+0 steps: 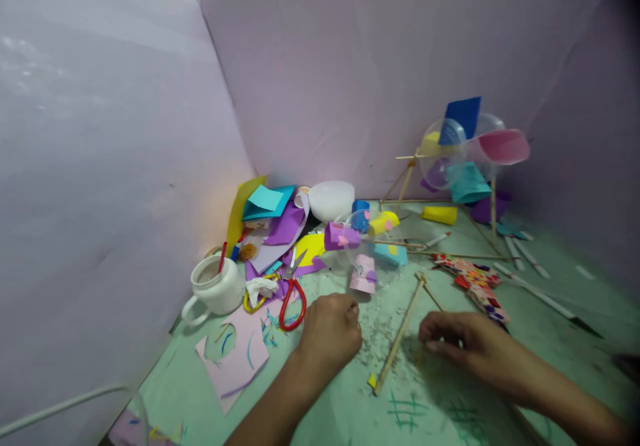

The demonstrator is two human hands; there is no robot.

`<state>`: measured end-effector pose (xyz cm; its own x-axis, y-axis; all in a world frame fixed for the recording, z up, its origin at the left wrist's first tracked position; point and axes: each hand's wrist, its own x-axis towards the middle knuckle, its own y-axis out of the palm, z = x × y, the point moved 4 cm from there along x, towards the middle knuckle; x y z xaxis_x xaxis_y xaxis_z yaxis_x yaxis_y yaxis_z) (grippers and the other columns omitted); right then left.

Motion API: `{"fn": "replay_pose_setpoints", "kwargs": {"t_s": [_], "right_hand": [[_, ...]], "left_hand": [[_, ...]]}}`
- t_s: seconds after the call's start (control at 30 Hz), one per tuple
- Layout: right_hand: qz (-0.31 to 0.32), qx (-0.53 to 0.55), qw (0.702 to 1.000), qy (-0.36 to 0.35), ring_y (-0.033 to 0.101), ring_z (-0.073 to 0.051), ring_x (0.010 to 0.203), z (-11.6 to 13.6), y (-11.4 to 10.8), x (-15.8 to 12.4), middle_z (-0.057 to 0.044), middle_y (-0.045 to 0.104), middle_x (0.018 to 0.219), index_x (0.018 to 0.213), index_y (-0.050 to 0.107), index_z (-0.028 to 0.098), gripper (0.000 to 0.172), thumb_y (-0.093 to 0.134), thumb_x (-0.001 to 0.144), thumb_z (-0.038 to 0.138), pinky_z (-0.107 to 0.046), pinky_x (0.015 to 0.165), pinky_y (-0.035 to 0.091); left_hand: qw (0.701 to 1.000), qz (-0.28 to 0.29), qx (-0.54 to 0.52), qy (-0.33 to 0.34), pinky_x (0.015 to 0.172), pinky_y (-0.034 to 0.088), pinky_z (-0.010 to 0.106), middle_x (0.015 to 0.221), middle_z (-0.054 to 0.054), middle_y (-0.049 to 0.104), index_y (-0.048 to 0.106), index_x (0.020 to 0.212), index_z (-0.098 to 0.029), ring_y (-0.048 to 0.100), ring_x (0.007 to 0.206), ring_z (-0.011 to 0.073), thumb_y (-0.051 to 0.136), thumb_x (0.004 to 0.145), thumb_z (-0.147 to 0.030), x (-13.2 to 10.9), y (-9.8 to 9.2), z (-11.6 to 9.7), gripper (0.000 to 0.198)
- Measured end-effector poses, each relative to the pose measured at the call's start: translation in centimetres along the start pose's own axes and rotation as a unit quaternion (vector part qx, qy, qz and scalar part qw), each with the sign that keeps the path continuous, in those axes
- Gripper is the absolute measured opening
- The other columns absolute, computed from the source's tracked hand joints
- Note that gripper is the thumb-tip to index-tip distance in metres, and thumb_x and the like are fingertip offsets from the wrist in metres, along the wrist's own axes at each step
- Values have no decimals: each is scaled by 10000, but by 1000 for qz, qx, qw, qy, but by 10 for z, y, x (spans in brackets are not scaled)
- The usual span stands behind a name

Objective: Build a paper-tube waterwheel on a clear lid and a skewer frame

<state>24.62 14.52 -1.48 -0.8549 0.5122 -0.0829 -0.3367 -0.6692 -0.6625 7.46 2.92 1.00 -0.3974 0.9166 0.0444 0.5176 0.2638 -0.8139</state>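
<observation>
My left hand [331, 329] is closed on the green tabletop, its inner side hidden, so anything in it cannot be made out. Beside its wrist lie red-handled scissors [293, 303]. Just beyond it, a pinwheel-like clear plastic disc [340, 259] carries short paper tubes, including a pink one [363, 276] with a purple shape. My right hand [470, 349] hovers low at the right, fingers loosely curled, with a gap to the thumb and nothing visible between. Between both hands lies a joined pair of thin wooden sticks [401, 333], touched by neither, with crumbs around it.
At left stand a white mug [217, 286] and cut pink paper [235, 359]; coloured paper [287, 223] and a white bowl [332, 201] are behind. A stick stand with cups and discs [443, 153] rises back right. Patterned cloth [475, 279], markers and a knife [545, 296] lie right.
</observation>
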Motion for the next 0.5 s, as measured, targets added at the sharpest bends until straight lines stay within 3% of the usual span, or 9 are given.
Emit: {"fn": "replay_pose_setpoints", "kwargs": {"t_s": [0.07,0.17,0.27,0.4,0.5], "right_hand": [[17,-47,999,5,631,-222,732,2,7,1,-68,699,806,777,669,229,179,493,745,236,-320,658,468],[-15,-121,992,10,634,-245,843,20,2,5,-95,688,956,860,682,244,242,457,779,214,-350,745,464],[-14,-148,989,1,629,-231,832,59,-2,15,-84,688,922,863,679,238,256,431,811,201,-335,742,458],[33,-122,992,-18,632,-192,824,120,15,43,-57,707,895,873,702,218,279,470,767,106,-271,734,448],[54,-115,991,-27,643,-188,819,148,39,71,-70,721,887,884,718,194,296,489,737,76,-246,721,437]], "left_hand": [[1000,-2,3,-4,621,368,285,712,67,660,664,691,-202,591,691,196,465,752,-161,-1,-7,13,212],[1000,-9,-4,-6,623,363,287,680,63,645,650,647,-196,588,679,195,469,739,-144,-2,-20,37,209],[999,-37,-33,-15,686,389,317,704,70,648,652,675,-191,591,714,214,470,738,-138,1,-36,61,201],[988,-96,-111,-57,848,387,390,963,106,651,648,898,-179,578,938,259,505,714,-145,18,-58,90,235],[970,-102,-199,-97,730,446,372,945,114,636,593,987,-140,607,792,229,517,703,-169,33,-62,106,295]]}}
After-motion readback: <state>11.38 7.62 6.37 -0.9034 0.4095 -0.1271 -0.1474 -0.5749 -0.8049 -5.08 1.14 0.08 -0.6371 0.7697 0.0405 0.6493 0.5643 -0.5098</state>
